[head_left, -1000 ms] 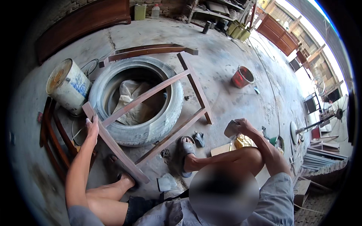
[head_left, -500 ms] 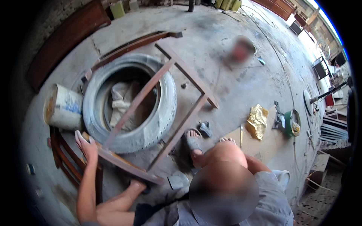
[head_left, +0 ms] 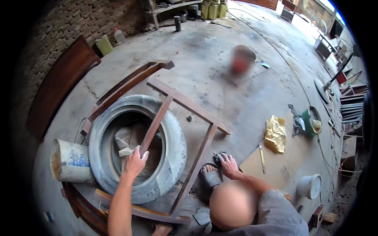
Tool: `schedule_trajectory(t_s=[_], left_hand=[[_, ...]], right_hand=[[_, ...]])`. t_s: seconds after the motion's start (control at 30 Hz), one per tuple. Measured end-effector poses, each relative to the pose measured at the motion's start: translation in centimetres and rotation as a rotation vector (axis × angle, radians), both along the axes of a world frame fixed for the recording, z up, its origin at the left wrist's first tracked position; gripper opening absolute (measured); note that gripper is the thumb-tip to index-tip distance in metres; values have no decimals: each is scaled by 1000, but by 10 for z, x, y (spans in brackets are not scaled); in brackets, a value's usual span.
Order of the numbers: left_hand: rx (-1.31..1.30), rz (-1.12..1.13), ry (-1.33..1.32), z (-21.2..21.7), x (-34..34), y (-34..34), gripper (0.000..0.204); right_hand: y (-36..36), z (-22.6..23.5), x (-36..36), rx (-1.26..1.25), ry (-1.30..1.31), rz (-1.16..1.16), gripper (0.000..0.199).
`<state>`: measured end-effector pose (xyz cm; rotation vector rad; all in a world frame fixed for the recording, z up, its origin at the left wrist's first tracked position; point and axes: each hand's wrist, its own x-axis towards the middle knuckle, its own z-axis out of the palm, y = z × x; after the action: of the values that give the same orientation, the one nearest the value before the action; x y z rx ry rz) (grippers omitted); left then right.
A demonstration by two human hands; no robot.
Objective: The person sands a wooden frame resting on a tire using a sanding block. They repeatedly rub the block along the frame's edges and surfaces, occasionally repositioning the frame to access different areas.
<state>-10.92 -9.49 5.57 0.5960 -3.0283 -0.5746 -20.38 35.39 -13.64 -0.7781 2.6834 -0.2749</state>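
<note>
A brown wooden frame point(head_left: 189, 108) with two long rails and crossbars leans over a grey, dusty tyre point(head_left: 179, 153) lying flat on the floor. My left hand point(head_left: 135, 164) is closed round one crossbar, above the tyre's opening. Inside the tyre, a pale cloth or sack point(head_left: 125, 137) shows in part. My right hand point(head_left: 229, 167) reaches down beside my sandalled foot point(head_left: 212, 177). Its fingers curl over a small dark grey crumpled piece point(head_left: 219, 154), perhaps cloth or abrasive paper, and partly cover it.
A stained white bucket point(head_left: 73, 161) lies beside the tyre; curved wooden pieces point(head_left: 130, 80) rest behind it. On the right, a cardboard sheet point(head_left: 256, 165) bears gold crumpled paper point(head_left: 275, 133) and a yellow-handled tool point(head_left: 262, 157). Near it are a green tub point(head_left: 309, 120) and a white pail point(head_left: 309, 185).
My left hand has moved from the frame's near rail up to a crossbar. My right hand has come into view at the dark grey piece. The whole view has shifted.
</note>
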Motion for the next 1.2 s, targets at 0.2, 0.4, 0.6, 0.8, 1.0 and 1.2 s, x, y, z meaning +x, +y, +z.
schedule_trajectory(t_s=[0.2, 0.4, 0.6, 0.8, 1.0, 1.2], left_hand=[[-24, -58, 61, -11, -8, 3, 45], [-75, -41, 23, -9, -8, 5, 45], [-89, -34, 33, -12, -7, 4, 47], [-134, -26, -10, -13, -8, 5, 48], [-75, -46, 33, -15, -9, 6, 50], [-97, -35, 30, -13, -2, -3, 49]], right_hand=[[12, -14, -55, -600, 193, -673, 30], [-16, 14, -137, -623, 403, -777, 24], [-53, 4, -133, -539, 403, -384, 47], [-34, -17, -117, -407, 228, -486, 64], [-131, 29, -151, -549, 386, -308, 56], [-64, 6, -142, -475, 7, -655, 54]])
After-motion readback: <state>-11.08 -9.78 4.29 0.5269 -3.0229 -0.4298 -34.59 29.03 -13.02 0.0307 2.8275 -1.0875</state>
